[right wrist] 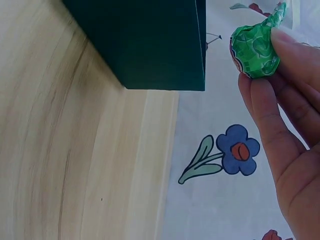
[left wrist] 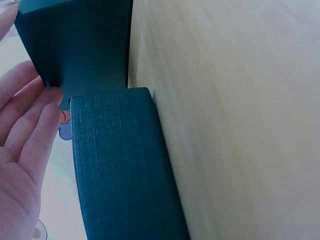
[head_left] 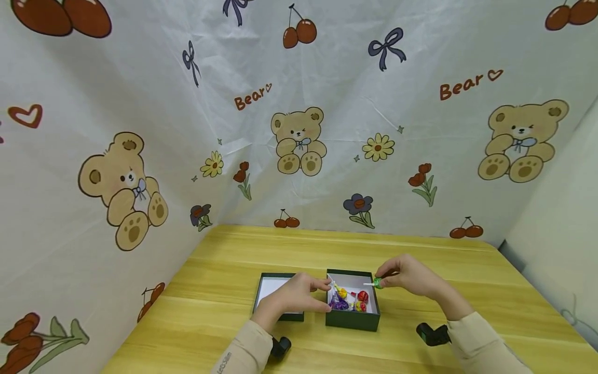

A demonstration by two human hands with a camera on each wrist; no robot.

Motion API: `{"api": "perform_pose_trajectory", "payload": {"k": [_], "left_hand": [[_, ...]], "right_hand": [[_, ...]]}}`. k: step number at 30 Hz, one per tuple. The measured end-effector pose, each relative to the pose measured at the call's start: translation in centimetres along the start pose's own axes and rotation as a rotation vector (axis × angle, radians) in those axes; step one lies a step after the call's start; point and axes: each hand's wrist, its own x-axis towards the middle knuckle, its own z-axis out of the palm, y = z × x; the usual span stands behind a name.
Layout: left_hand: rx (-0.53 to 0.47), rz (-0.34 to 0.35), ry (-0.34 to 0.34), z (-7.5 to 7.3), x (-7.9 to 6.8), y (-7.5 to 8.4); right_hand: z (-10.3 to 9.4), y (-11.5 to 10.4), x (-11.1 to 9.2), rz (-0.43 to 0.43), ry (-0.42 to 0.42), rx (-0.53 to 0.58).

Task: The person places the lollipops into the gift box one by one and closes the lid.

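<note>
A dark green box (head_left: 351, 320) with a white inside stands on the table and holds several wrapped lollipops: purple (head_left: 339, 303), yellow (head_left: 342, 293) and red (head_left: 363, 296). My left hand (head_left: 301, 297) is at the box's left side, fingers extended, fingertips right at its edge; the left wrist view has those fingers (left wrist: 30, 120) beside the box wall. Between thumb and fingertips my right hand (head_left: 411, 278) pinches a green-wrapped lollipop (right wrist: 255, 50) over the box's right rim. Its white stick (head_left: 368, 284) points left, above the box's inside.
Left of the box lies its dark green lid (head_left: 259, 293), white inside up, partly behind the left hand. The wooden table (head_left: 224, 322) meets a white cloth (head_left: 336, 197) printed with bears at the back and left. Black devices (head_left: 432, 335) sit at both wrists.
</note>
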Motion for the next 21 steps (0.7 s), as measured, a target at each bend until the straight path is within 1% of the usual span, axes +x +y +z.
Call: {"api": "perform_pose_trajectory", "payload": {"k": [5, 12, 17, 21], "left_hand": [[0.004, 0.005, -0.001, 0.0, 0.1, 0.3], [0.005, 0.016, -0.002, -0.2, 0.1, 0.3], [0.003, 0.012, 0.001, -0.1, 0.1, 0.2], [-0.018, -0.003, -0.002, 0.1, 0.0, 0.2]], "right_hand": [[0.1, -0.3, 0.8, -0.022, -0.011, 0.010], [0.7, 0.0, 2.2, -0.040, -0.019, -0.017], [1.4, 0.5, 3.0, -0.065, -0.012, -0.031], [2.3, 0.7, 3.4, -0.074, 0.001, -0.057]]}}
